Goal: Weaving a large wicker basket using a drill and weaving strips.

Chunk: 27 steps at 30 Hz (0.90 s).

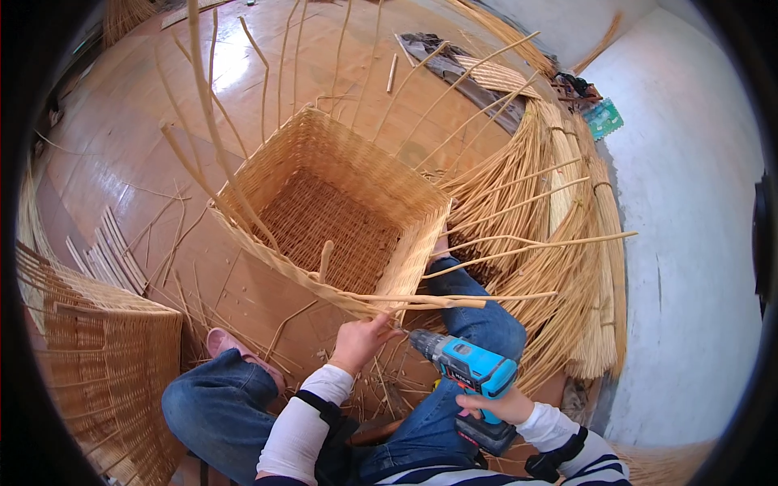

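Observation:
A large square wicker basket (389,182) stands tilted in front of me, its woven inside facing up. Long uncut willow rods stick out from its rim on several sides. My left hand (360,343) is at the basket's near right corner, thumb and fingers pinched together just under the rim; whatever they hold is too small to make out. A blue and black cordless drill (476,366) is gripped by its handle in my right hand (496,403). Its chuck points left, toward the pinched fingertips, and its tip comes close to that corner.
Bundles of loose willow rods (559,283) lie along the wall at right. Another woven basket (113,364) stands at lower left, near several pale sticks (109,255). Dark plastic sheeting (454,73) lies farther back. Offcuts litter the brown floor (243,292) around my legs.

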Each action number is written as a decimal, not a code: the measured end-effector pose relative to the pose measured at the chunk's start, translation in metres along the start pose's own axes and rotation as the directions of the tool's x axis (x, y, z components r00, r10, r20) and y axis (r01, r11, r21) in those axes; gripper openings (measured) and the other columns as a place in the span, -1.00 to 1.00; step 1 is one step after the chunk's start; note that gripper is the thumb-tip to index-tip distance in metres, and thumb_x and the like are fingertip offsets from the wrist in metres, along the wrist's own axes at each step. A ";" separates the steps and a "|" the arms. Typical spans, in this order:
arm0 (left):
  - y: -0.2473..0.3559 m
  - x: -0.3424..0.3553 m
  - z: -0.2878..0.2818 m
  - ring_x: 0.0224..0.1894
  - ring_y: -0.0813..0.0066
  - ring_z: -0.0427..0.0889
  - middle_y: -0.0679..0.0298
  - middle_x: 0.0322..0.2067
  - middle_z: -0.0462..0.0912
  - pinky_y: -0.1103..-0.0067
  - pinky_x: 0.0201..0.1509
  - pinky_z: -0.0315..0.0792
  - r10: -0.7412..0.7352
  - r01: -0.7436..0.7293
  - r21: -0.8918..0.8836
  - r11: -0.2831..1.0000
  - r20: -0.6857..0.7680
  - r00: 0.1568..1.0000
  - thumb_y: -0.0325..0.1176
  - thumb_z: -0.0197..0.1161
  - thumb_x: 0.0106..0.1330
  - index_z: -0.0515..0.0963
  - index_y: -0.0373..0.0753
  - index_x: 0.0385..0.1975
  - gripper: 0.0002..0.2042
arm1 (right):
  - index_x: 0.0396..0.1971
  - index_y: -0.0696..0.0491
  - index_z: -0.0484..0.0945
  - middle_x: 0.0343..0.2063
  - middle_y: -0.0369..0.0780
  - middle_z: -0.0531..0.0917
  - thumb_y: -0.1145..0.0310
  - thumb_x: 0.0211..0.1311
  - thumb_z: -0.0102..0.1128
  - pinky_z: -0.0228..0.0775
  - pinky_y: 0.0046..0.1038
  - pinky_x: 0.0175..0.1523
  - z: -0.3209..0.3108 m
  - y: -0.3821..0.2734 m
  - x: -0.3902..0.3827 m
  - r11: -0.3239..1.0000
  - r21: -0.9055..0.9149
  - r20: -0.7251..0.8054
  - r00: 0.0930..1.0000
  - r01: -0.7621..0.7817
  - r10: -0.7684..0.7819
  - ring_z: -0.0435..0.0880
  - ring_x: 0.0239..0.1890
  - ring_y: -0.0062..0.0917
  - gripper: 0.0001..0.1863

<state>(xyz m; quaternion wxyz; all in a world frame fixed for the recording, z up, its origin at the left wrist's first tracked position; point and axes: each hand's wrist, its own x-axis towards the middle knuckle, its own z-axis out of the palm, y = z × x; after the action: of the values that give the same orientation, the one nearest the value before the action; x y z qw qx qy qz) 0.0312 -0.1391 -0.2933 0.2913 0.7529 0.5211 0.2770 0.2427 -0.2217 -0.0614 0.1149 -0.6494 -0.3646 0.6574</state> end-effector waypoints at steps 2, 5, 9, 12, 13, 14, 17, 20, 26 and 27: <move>0.000 0.000 -0.001 -0.54 0.13 0.65 0.16 -0.61 0.62 0.31 -0.50 0.50 0.010 -0.009 -0.016 1.000 0.028 1.000 0.09 0.28 0.20 0.52 0.01 0.02 -0.54 | -0.18 0.12 0.50 -0.58 -0.35 0.54 0.24 0.21 0.37 0.29 -0.60 -0.54 0.000 -0.002 0.001 0.999 -0.029 -0.016 1.000 -0.025 0.025 0.44 -0.65 -0.72 -0.67; -0.003 0.001 -0.003 -0.50 0.13 0.66 0.14 -0.57 0.62 0.30 -0.45 0.51 0.008 -0.005 -0.024 1.000 0.092 0.996 0.05 0.29 0.21 0.49 0.02 0.10 -0.52 | -0.21 0.10 0.51 -0.58 -0.36 0.54 0.19 0.20 0.38 0.28 -0.60 -0.55 0.001 -0.004 0.004 0.995 -0.093 -0.001 0.999 -0.046 0.046 0.42 -0.66 -0.72 -0.66; -0.014 0.005 -0.009 -0.50 0.14 0.65 0.15 -0.55 0.63 0.30 -0.43 0.52 0.070 -0.069 -0.016 0.998 0.163 0.984 0.01 0.27 0.24 0.43 0.15 0.19 -0.51 | -0.25 0.08 0.51 -0.59 -0.39 0.51 0.16 0.19 0.39 0.28 -0.59 -0.56 0.004 -0.010 0.005 0.993 -0.110 -0.010 0.999 -0.033 0.032 0.41 -0.66 -0.72 -0.66; -0.021 0.009 -0.013 -0.49 0.16 0.66 0.15 -0.52 0.64 0.30 -0.43 0.53 0.119 -0.131 0.047 0.990 0.197 0.973 0.01 0.26 0.25 0.45 0.18 0.18 -0.53 | -0.24 0.07 0.50 -0.59 -0.39 0.49 0.16 0.19 0.39 0.28 -0.59 -0.56 0.006 -0.017 0.004 0.990 -0.135 -0.008 0.999 -0.045 0.044 0.41 -0.66 -0.72 -0.66; -0.022 0.010 -0.014 -0.49 0.16 0.66 0.15 -0.52 0.64 0.30 -0.43 0.53 0.128 -0.136 0.026 0.990 0.204 0.971 0.01 0.26 0.25 0.45 0.18 0.18 -0.53 | -0.24 0.06 0.50 -0.59 -0.40 0.49 0.17 0.19 0.39 0.28 -0.59 -0.56 0.006 -0.019 0.004 0.993 -0.117 0.012 1.000 -0.022 0.024 0.40 -0.66 -0.72 -0.66; -0.023 0.011 -0.014 -0.49 0.16 0.66 0.14 -0.54 0.64 0.30 -0.43 0.53 0.162 -0.164 0.000 0.987 0.164 0.973 0.02 0.24 0.25 0.50 0.12 0.08 -0.59 | -0.24 0.06 0.50 -0.59 -0.40 0.49 0.17 0.19 0.39 0.28 -0.59 -0.56 0.007 -0.022 0.004 0.989 -0.135 -0.021 0.999 -0.053 0.050 0.40 -0.66 -0.72 -0.66; -0.025 0.013 -0.013 -0.49 0.16 0.67 0.14 -0.56 0.65 0.30 -0.44 0.54 0.181 -0.178 -0.032 0.984 0.127 0.975 0.04 0.23 0.25 0.56 0.06 -0.05 -0.65 | -0.20 0.07 0.49 -0.57 -0.39 0.50 0.17 0.18 0.40 0.27 -0.59 -0.56 0.007 -0.030 0.004 0.979 -0.162 -0.022 0.993 -0.121 0.119 0.41 -0.65 -0.72 -0.64; -0.027 0.014 -0.012 -0.52 0.18 0.66 0.19 -0.60 0.63 0.31 -0.45 0.53 0.177 -0.174 -0.038 0.984 0.123 0.976 0.05 0.25 0.23 0.60 0.06 -0.10 -0.67 | -0.17 0.06 0.49 -0.54 -0.38 0.51 0.19 0.17 0.42 0.27 -0.59 -0.56 0.008 -0.038 0.005 0.977 -0.149 -0.030 0.988 -0.154 0.151 0.41 -0.65 -0.72 -0.63; -0.028 0.015 -0.011 -0.51 0.17 0.67 0.18 -0.60 0.64 0.29 -0.45 0.52 0.204 -0.194 -0.101 0.976 0.100 0.974 0.04 0.27 0.21 0.61 0.00 -0.17 -0.68 | -0.15 0.09 0.50 -0.49 -0.34 0.57 0.24 0.16 0.43 0.29 -0.61 -0.55 0.012 -0.046 0.004 0.975 -0.103 -0.051 0.980 -0.198 0.194 0.44 -0.61 -0.71 -0.63; -0.027 0.015 -0.011 -0.51 0.17 0.67 0.18 -0.60 0.64 0.29 -0.45 0.52 0.188 -0.180 -0.079 0.981 0.121 0.975 0.03 0.27 0.20 0.61 0.00 -0.18 -0.68 | -0.16 0.09 0.50 -0.48 -0.34 0.58 0.24 0.15 0.43 0.30 -0.61 -0.55 0.012 -0.047 0.004 0.973 -0.110 -0.051 0.979 -0.201 0.196 0.45 -0.60 -0.71 -0.63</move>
<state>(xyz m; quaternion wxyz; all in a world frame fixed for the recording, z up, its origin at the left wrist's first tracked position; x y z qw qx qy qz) 0.0108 -0.1158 -0.3041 0.3225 0.8038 0.4196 0.2716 0.2163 -0.1899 -0.0362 0.0185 -0.7010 -0.3326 0.6305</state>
